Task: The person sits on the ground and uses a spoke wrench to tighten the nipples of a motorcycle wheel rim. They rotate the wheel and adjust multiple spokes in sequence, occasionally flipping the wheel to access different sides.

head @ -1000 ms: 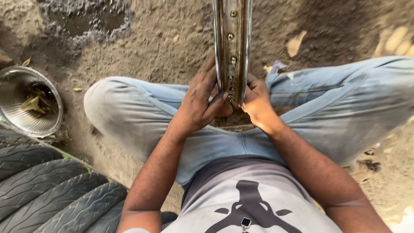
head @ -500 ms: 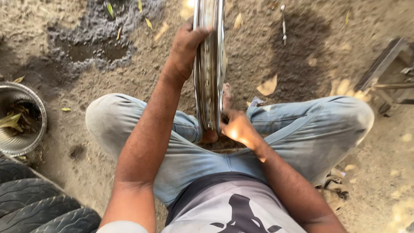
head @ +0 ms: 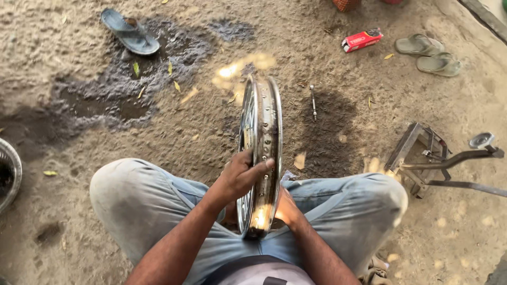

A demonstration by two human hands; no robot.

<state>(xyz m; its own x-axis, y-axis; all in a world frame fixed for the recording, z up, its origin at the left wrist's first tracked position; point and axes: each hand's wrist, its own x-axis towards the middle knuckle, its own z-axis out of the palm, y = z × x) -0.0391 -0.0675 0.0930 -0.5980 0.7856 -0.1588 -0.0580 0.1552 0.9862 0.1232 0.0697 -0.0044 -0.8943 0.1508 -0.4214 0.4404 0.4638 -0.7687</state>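
A chrome wheel rim (head: 260, 158) stands upright on edge in the centre of the frame, between the knees of a person sitting on dirt ground (head: 79, 132). The left hand (head: 240, 177) grips the rim's left side about halfway up, fingers curled over its outer face and clamped on it. The right hand (head: 288, 208) sits low on the rim's right side, touching it near the bottom; how its fingers lie I cannot tell, as the rim hides them. A blue sandal (head: 129, 31) lies upper left beside a dark wet patch (head: 121, 89). A red box (head: 362, 39) and two grey sandals (head: 429, 54) lie upper right. A metal stand (head: 438, 161) sits at right, a metal bowl (head: 9, 171) at the left edge.
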